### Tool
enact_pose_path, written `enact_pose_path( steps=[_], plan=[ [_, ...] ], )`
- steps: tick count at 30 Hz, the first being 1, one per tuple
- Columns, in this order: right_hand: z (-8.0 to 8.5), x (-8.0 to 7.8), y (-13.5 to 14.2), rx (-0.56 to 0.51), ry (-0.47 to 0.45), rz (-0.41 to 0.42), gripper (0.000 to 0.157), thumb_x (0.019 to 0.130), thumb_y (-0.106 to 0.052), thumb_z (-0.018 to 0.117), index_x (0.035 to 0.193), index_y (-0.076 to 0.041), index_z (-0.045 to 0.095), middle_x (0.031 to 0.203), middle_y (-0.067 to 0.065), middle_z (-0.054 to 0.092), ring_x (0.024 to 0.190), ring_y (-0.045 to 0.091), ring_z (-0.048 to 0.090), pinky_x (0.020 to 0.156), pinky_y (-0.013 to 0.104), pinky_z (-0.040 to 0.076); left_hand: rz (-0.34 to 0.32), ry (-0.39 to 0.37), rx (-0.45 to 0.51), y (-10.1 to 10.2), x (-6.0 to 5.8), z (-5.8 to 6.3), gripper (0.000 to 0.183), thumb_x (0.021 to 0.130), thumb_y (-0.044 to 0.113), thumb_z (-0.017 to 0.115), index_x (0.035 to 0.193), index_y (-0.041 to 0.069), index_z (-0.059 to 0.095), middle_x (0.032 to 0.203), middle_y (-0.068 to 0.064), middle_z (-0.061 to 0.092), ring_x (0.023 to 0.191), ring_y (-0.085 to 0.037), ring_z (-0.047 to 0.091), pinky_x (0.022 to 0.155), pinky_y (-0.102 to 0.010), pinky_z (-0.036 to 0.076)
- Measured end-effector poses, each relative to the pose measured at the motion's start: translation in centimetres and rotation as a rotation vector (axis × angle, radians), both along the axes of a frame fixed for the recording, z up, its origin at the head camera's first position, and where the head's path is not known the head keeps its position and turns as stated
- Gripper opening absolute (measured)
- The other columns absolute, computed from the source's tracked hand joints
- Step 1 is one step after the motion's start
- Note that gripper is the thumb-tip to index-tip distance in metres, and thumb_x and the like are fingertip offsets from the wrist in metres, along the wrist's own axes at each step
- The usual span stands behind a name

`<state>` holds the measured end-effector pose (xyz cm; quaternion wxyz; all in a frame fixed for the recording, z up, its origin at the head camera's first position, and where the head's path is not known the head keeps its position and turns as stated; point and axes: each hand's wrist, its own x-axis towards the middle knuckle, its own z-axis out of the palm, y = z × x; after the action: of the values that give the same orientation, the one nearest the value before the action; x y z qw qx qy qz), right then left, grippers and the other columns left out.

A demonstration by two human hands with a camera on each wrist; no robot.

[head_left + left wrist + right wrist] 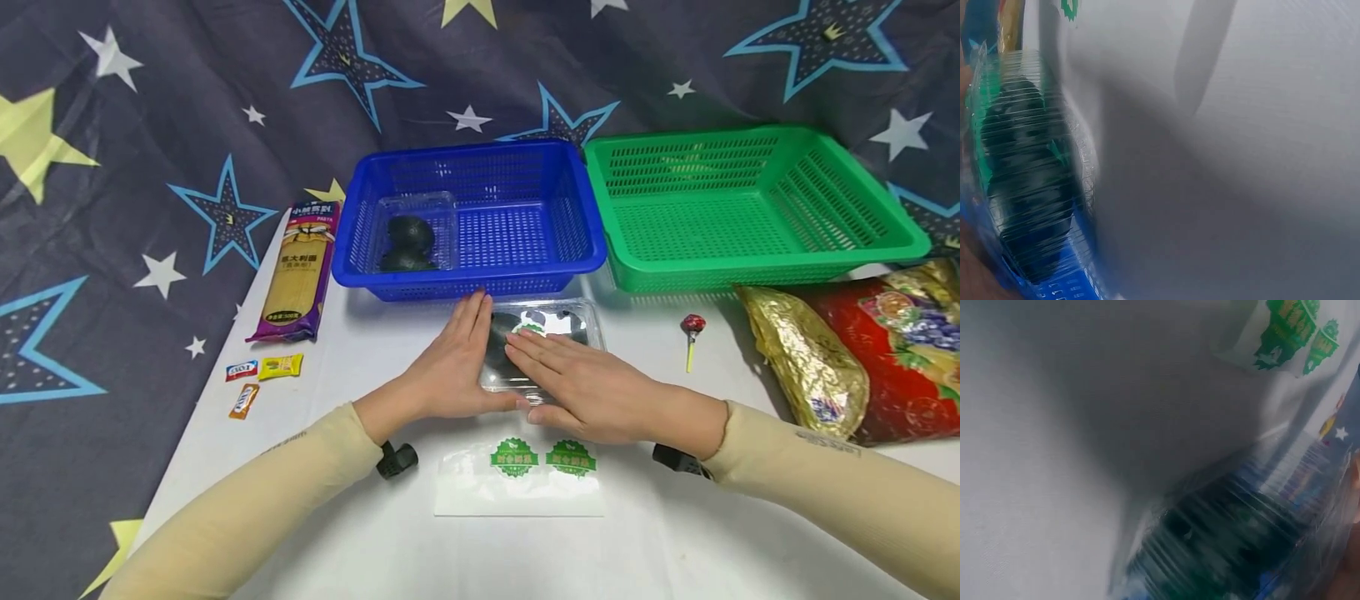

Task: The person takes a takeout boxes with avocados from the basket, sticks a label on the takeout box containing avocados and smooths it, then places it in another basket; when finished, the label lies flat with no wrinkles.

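Note:
A clear plastic box [596, 321] with dark, rounded avocado-like fruits inside sits in front of the blue basket. A green label [532, 328] shows on its lid, partly covered by fingers. My right hand [592, 387] rests on the lid with straight fingers. Along the box's left side lies my left hand [453, 375], its fingers straight and pointing away from me. Both thumbs nearly meet at the near edge. Ridged box walls show dark fruit in the left wrist view and, blurred, in the right wrist view. Nearer me lies a sheet of green labels [517, 500].
The blue basket [480, 279] holds another clear box [446, 225] with dark fruits. A green basket [765, 267] stands beside it. Pasta [300, 258] and small wrapped candies [280, 366] lie left; a lollipop [693, 323] and a red-gold bag [900, 358] lie right.

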<state>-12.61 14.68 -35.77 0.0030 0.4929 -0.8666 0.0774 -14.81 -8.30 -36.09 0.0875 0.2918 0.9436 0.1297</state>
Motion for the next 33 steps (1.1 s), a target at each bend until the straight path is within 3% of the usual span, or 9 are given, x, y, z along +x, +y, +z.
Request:
enact_pose_path(
  steps=[7,19,33],
  plan=[
    [0.1,0.5,1.3,-0.030,0.027,0.010,0.070,0.099,-0.046,0.043,0.149,0.001,0.026,0.155,0.014,0.025,0.142,0.028,0.023,0.115,0.042,0.021,0.008,0.015,-0.018,-0.1,0.1,0.2,0.128,0.072,0.081,0.052,0.150,-0.004,-0.005,0.157,-0.021,-0.008,0.145,-0.035,-0.003,0.117,-0.039,0.005],
    [0.4,1.8,2.7,-0.020,0.034,-0.022,0.073,0.094,-0.040,0.056,0.149,-0.001,0.028,0.156,0.012,0.025,0.142,0.028,0.023,0.113,0.044,0.024,0.020,0.016,-0.007,0.0,0.1,0.1,0.130,0.070,0.081,0.054,0.150,-0.004,-0.004,0.157,-0.021,-0.007,0.145,-0.034,-0.003,0.116,-0.040,0.006],
    [0.3,0.1,0.4,-0.033,-0.032,0.049,0.072,0.099,-0.048,0.041,0.149,0.001,0.025,0.156,0.015,0.022,0.143,0.027,0.021,0.115,0.042,0.021,-0.016,-0.023,0.035,-0.1,-0.1,-0.1,0.129,0.072,0.078,0.056,0.150,-0.003,-0.006,0.157,-0.020,-0.012,0.144,-0.035,-0.008,0.116,-0.039,0.001]
  ],
)
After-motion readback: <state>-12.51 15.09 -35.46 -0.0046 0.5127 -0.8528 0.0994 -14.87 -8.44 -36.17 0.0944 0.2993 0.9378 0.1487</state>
